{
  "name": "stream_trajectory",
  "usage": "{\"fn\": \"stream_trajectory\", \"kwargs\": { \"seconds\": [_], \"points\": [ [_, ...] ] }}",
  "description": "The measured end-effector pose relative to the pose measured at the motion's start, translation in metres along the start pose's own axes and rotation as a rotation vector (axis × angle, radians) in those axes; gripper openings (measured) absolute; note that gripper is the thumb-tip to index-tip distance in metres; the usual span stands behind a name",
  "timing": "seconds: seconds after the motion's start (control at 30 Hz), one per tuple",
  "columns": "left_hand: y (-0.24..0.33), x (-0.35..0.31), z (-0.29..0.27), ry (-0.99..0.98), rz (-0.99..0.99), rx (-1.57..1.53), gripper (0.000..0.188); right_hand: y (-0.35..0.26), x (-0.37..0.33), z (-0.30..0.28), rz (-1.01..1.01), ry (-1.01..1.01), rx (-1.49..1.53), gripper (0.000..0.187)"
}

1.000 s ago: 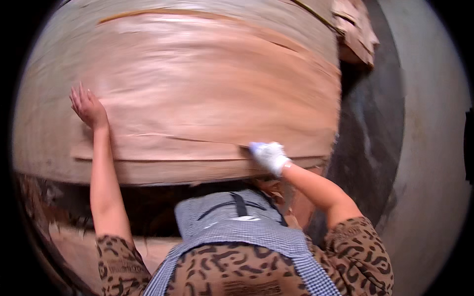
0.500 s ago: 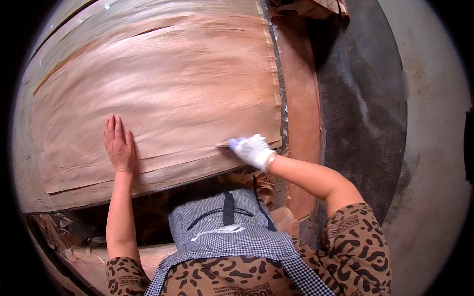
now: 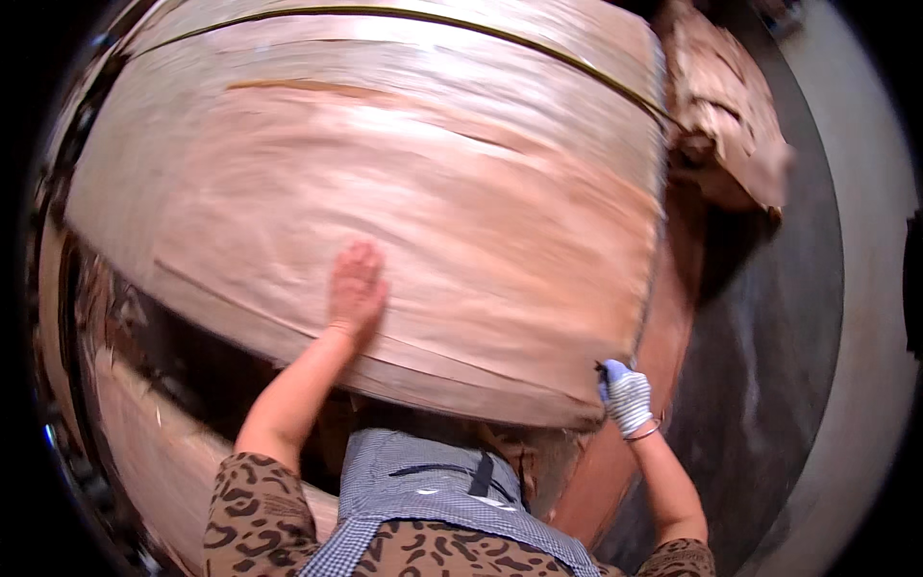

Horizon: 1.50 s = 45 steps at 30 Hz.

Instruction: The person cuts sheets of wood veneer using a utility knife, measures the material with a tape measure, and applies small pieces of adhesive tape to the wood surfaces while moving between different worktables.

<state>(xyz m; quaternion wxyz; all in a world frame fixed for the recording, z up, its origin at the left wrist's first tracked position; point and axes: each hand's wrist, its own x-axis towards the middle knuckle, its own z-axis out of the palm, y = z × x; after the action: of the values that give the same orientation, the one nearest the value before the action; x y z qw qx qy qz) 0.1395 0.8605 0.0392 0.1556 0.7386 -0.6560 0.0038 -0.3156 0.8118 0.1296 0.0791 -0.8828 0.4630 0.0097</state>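
A thin pinkish-tan sheet [image 3: 461, 231], which looks like wood veneer, lies over a broad, paler stack [image 3: 125, 183]. My left hand [image 3: 357, 288] is bare and rests flat on the sheet, fingers stretched out, slightly blurred. My right hand [image 3: 627, 399], in a white glove with bluish fingertips, is closed at the near right corner of the stack. A small dark tool [image 3: 601, 369] sticks out from its fingers; its exact kind is blurred and mostly hidden by the glove. A narrow strip runs along the sheet's near edge, below a visible line.
A dark band [image 3: 500, 29] crosses the far part of the stack. Crumpled veneer scraps [image 3: 721, 106] sit beyond the right edge. Reddish-brown boards [image 3: 615, 462] stand along the right side, beside dark floor [image 3: 760, 385]. Scraps also lie under the near edge.
My right hand has moved right along the near edge to the corner with the small dark tool. My left hand stays flat on the sheet. The view has shifted and turned.
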Motion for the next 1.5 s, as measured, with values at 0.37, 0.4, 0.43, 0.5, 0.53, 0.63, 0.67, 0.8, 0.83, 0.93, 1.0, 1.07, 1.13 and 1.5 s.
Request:
{"fn": "stream_trajectory", "kwargs": {
  "seconds": [0.37, 0.4, 0.43, 0.5, 0.53, 0.63, 0.67, 0.8, 0.83, 0.93, 1.0, 1.07, 1.13, 1.5],
  "points": [
    [-0.304, 0.091, -0.084, 0.311, -0.392, -0.706, 0.025, -0.209, 0.219, 0.006, -0.106, -0.196, 0.236, 0.022],
    [-0.351, 0.092, -0.098, 0.287, -0.537, -0.755, 0.030, -0.212, 0.240, 0.002, -0.089, -0.296, 0.137, 0.020],
    [-0.393, 0.086, -0.103, 0.303, -0.489, -0.616, 0.038, -0.221, 0.257, -0.004, -0.062, -0.395, 0.030, 0.017],
    [-0.438, 0.089, -0.106, 0.292, -0.392, -0.514, 0.055, -0.269, 0.316, -0.005, -0.180, -0.212, 0.092, 0.012],
    [-0.444, 0.086, -0.108, 0.271, -0.355, -0.546, 0.063, -0.305, 0.354, -0.005, -0.235, -0.123, 0.132, 0.011],
    [-0.453, 0.092, -0.113, 0.238, -0.294, -0.579, 0.081, -0.413, 0.462, 0.021, -0.537, -0.022, 0.194, 0.011],
    [-0.454, 0.091, -0.111, 0.224, -0.287, -0.580, 0.086, -0.468, 0.491, 0.019, -0.528, -0.204, 0.016, 0.012],
    [-0.455, 0.093, -0.116, 0.202, -0.263, -0.540, 0.086, -0.599, 0.571, 0.064, -0.752, -0.320, 0.050, 0.016],
    [-0.461, 0.088, -0.120, 0.171, -0.291, -0.528, 0.086, -0.620, 0.575, 0.058, -0.817, -0.319, 0.059, 0.020],
    [-0.462, 0.090, -0.126, 0.097, -0.244, -0.444, 0.071, -0.626, 0.587, 0.057, -0.759, -0.479, 0.055, 0.020],
    [-0.460, 0.096, -0.125, 0.076, -0.183, -0.429, 0.064, -0.602, 0.598, 0.051, -0.818, -0.464, -0.053, 0.020],
    [-0.459, 0.097, -0.127, 0.066, -0.184, -0.405, 0.054, -0.566, 0.611, 0.035, -0.751, -0.549, -0.195, 0.021],
    [-0.458, 0.096, -0.131, 0.023, -0.222, -0.405, 0.054, -0.550, 0.612, 0.028, -0.648, -0.595, -0.187, 0.022],
    [-0.406, 0.201, -0.074, 0.196, -0.102, -0.572, 0.059, -0.539, 0.640, 0.024, -0.795, -0.645, -0.205, 0.029]
  ]
}}
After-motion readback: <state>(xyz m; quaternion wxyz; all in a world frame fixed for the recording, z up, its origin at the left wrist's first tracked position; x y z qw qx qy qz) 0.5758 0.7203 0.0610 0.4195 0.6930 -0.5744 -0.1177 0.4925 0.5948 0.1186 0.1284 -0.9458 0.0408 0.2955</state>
